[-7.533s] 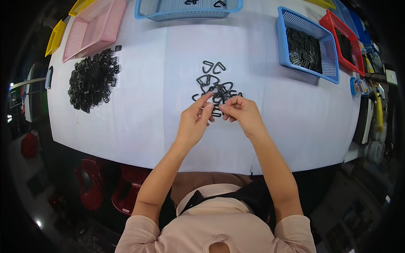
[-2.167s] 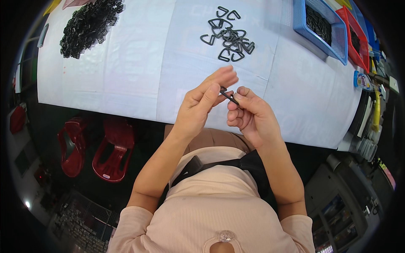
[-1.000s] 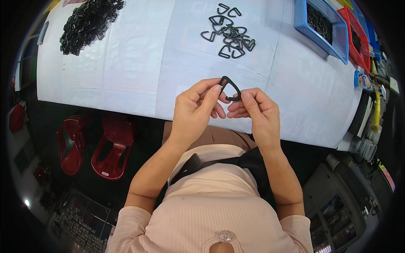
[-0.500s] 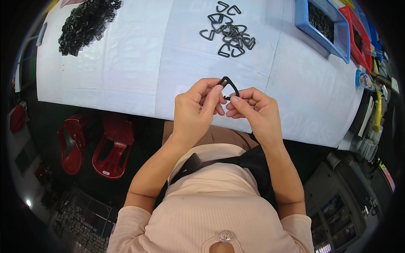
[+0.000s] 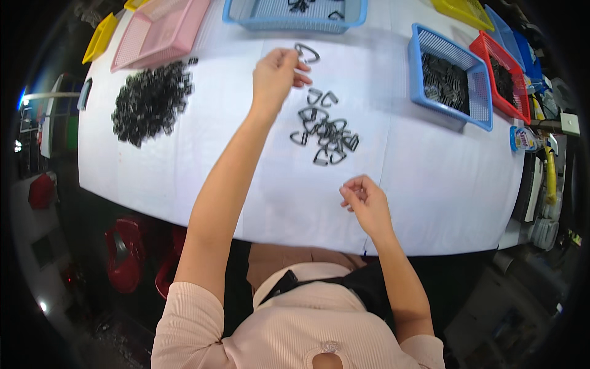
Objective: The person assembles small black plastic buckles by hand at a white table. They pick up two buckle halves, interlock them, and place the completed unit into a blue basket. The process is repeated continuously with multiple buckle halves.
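My left hand [image 5: 276, 71] reaches far over the table, its fingers closed on one end of a black D-shaped clip [image 5: 313, 53], a carabiner-like loop. It is held just short of a blue basket [image 5: 295, 23] that has a few black pieces inside. Below that hand lies a loose cluster of similar black clips [image 5: 332, 132], some showing a gap in their outline. My right hand [image 5: 367, 200] is over the table nearer to me, fingers curled and thumb against them. Whatever it may hold is hidden.
A heap of small black pieces [image 5: 150, 104] lies at the left, near a pink basket [image 5: 157, 37]. At the right stand a blue basket [image 5: 452, 114] and a red basket [image 5: 519, 111], both with black parts. A bottle [image 5: 522, 139] is by the right edge.
Both hands were together on the clip near the table's front edge. The left has carried it forward; the right has let go and moved apart. The view has shifted, showing more of the far table.
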{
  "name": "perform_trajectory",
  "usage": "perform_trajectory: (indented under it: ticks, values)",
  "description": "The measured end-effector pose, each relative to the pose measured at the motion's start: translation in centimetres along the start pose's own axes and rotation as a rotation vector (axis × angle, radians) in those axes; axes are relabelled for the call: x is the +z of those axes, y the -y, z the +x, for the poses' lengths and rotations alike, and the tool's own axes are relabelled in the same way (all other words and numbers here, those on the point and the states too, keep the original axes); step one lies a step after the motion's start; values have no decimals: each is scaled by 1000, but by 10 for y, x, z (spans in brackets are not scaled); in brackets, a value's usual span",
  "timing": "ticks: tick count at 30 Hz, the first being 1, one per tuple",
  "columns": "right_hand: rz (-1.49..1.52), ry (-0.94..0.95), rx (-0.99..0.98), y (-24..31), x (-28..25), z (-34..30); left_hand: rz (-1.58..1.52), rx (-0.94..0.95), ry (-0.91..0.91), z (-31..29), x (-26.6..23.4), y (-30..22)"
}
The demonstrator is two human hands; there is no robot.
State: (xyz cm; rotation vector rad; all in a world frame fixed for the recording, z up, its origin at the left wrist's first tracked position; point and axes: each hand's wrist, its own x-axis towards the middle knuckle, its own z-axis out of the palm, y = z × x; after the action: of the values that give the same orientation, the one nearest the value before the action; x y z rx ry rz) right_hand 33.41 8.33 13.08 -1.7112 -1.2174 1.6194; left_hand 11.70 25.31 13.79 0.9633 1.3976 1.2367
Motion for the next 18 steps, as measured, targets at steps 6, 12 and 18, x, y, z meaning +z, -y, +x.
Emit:
perform_trajectory:
  ticks: [6,12,18]
  values:
    - [-37,-18,27,-15,-19,18,146,135,-124,130,12,-14]
    - [-37,24,102,-28,-22,33,831,290,206,78,25,91]
    - [-47,36,77,-30,-16,39,980,467,184,11,21,133]
